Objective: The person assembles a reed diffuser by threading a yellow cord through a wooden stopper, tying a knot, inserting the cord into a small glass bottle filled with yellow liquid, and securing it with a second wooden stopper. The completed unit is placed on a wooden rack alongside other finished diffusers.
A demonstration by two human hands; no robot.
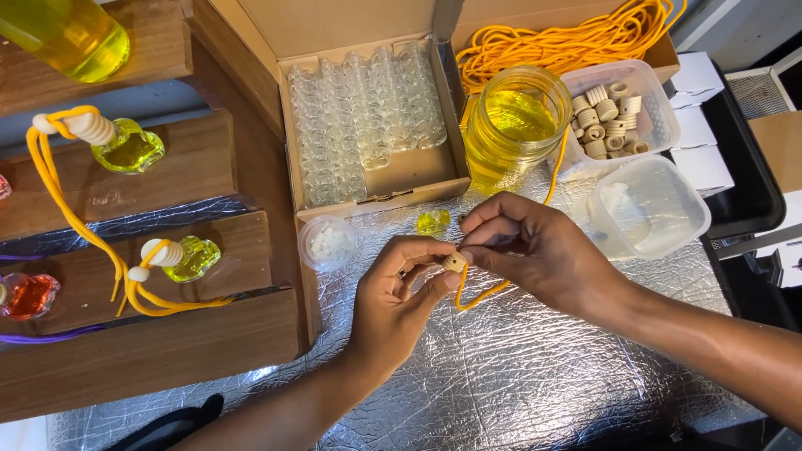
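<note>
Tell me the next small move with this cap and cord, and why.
Probably pull the orange cord further through the wooden cap. The left hand pinches the cap, the right hand holds the cord at it, and a loop hangs slack below.

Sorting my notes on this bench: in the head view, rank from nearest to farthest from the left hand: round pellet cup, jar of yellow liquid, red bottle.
1. Pellet cup, just left of the left hand.
2. Jar, up and right.
3. Red bottle, far left edge.
</note>
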